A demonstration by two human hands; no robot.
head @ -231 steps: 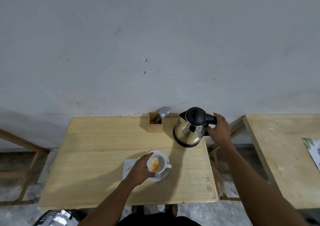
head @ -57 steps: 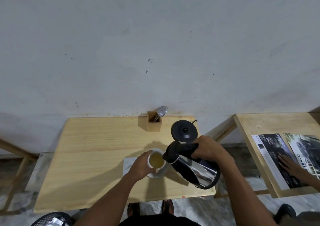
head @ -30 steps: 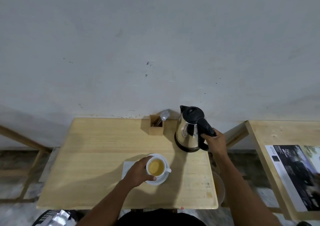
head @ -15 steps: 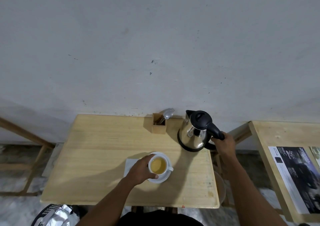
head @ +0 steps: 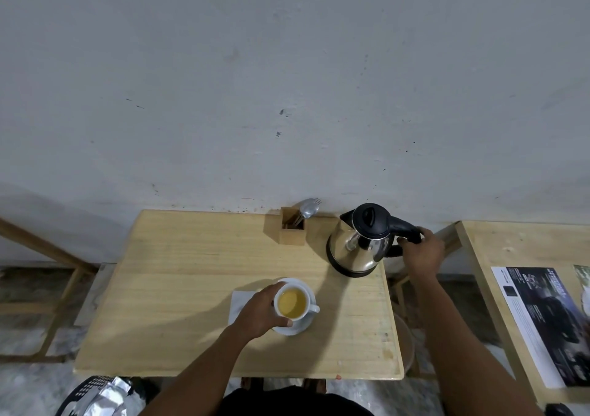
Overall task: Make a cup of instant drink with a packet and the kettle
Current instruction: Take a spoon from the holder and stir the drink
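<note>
A white cup (head: pixel 292 303) full of yellow-orange drink stands on a white saucer (head: pixel 303 326) near the front of the wooden table (head: pixel 191 288). My left hand (head: pixel 260 311) wraps around the cup's left side. The steel kettle (head: pixel 357 249) with a black lid stands upright at the table's back right corner. My right hand (head: pixel 421 251) grips the end of its black handle. No packet is visible on the table.
A wooden holder (head: pixel 292 232) with a spoon and fork stands by the wall. A white napkin (head: pixel 238 304) lies under the saucer's left side. A second table (head: pixel 498 256) with a brochure (head: pixel 542 326) is on the right. A basket with foil wrappers (head: pixel 95 396) sits bottom left.
The kettle was tilted over the cup and filled it, then went back upright at the back right. The cup's orange powder is now liquid. My left hand stayed on the cup.
</note>
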